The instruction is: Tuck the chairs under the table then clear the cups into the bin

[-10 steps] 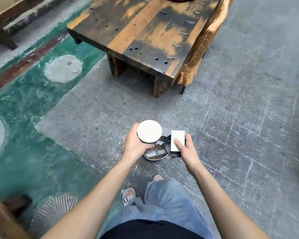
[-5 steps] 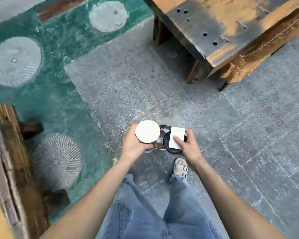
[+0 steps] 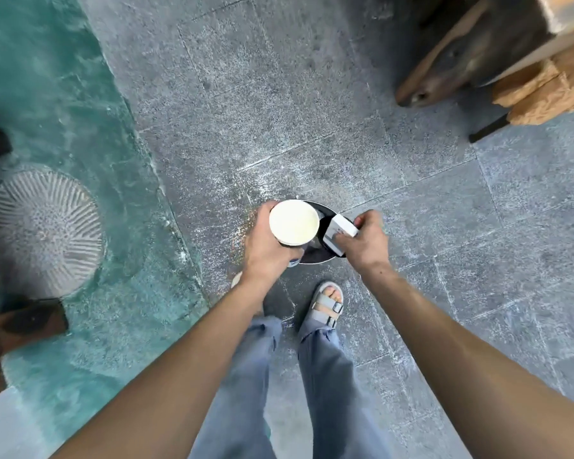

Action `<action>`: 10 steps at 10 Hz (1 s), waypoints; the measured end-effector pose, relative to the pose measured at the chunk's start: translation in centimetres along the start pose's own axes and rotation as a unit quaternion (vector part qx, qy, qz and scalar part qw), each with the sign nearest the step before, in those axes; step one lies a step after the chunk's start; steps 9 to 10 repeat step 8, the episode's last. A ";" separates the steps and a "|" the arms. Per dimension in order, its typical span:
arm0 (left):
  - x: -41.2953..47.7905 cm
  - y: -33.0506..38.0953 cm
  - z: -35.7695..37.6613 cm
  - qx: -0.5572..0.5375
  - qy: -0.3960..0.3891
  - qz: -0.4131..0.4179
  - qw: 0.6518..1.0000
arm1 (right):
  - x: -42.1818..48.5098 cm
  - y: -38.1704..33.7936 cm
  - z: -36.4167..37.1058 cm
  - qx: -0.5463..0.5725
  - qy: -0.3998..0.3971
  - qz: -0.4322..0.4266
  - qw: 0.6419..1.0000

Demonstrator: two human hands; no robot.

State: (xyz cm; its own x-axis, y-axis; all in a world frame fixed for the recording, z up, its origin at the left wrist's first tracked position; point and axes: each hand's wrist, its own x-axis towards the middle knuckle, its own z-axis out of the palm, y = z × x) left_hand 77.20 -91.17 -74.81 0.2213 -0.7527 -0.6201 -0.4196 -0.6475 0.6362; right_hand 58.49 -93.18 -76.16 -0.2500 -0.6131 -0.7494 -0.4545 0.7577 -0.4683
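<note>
Cup (image 3: 294, 221), white-topped, upright in left hand (image 3: 262, 248)

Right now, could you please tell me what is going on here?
A person is clearing cups. Their left hand grips a round cup with a white lid. Their right hand pinches a white rectangular card against a dark round container between the two hands. They are on grey stone paving, with part of a dark wooden table at upper right. No bin is in view, so nothing is binned yet.
</note>
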 end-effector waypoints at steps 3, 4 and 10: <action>13.5 -12.0 10.0 0.109 -0.022 0.020 0.994 | 16.0 8.7 13.5 -0.118 -0.026 0.039 0.992; 15.6 -15.0 12.4 0.216 -0.049 0.040 0.974 | 19.7 10.9 16.3 -0.111 -0.045 0.066 0.991; 20.4 -16.3 14.5 0.151 -0.190 -0.085 0.966 | 24.8 13.1 17.2 0.149 -0.078 0.222 0.961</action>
